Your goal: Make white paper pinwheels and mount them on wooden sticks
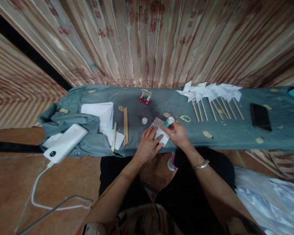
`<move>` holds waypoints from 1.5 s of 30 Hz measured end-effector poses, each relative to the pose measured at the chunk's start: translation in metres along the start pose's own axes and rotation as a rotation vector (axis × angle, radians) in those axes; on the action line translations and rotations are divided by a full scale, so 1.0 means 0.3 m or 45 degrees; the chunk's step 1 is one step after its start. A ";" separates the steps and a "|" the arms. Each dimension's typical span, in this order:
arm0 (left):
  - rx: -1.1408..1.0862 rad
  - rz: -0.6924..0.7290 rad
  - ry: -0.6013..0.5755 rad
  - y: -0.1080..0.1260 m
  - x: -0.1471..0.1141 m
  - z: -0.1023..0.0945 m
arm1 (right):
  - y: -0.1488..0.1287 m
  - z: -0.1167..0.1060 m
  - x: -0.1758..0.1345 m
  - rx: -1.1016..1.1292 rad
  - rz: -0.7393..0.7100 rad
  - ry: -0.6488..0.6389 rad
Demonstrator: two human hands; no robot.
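Observation:
A small white paper piece (163, 139) with creases or lines on it lies on the cloth before me. My left hand (148, 143) rests on its left side, fingers spread and pressing it flat. In my right hand (178, 133) is a glue stick (169, 122) with a green and white tube, tilted over the paper's upper right part. Whether its tip touches the paper is hidden. Just beyond the paper sits a white round cap (144, 121). Scissors (185, 118) with a pale green handle lie behind my right hand.
Several paper pinwheels (210, 92) on wooden sticks lie to the right, near a dark phone (261, 117). A red box (145, 97) of small dark items stands at the back. Leftward are wooden sticks (125, 126), a white pen (114, 135), paper sheets (98, 111) and a white power bank (65, 143).

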State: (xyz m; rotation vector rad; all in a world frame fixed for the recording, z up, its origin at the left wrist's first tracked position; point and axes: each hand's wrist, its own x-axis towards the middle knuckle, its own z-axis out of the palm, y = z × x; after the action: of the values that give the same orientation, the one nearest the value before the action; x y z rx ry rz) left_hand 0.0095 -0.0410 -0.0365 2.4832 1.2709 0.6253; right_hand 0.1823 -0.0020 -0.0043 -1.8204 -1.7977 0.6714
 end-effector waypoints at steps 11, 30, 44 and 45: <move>0.019 -0.004 -0.013 0.008 0.004 -0.005 | -0.004 0.020 0.008 -0.040 -0.072 0.056; 0.008 -0.013 -0.026 0.006 0.006 -0.007 | -0.019 0.007 0.002 -0.097 -0.206 -0.018; 0.028 -0.004 -0.024 0.001 0.004 -0.004 | -0.021 -0.013 -0.006 -0.107 -0.170 -0.038; 0.024 -0.005 -0.024 0.001 0.003 -0.004 | -0.020 -0.013 -0.007 -0.110 -0.163 -0.040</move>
State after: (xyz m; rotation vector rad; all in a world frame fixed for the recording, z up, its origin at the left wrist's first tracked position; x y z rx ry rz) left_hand 0.0096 -0.0403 -0.0352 2.4952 1.2796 0.5900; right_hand 0.1804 -0.0039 0.0027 -1.7396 -1.9725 0.5846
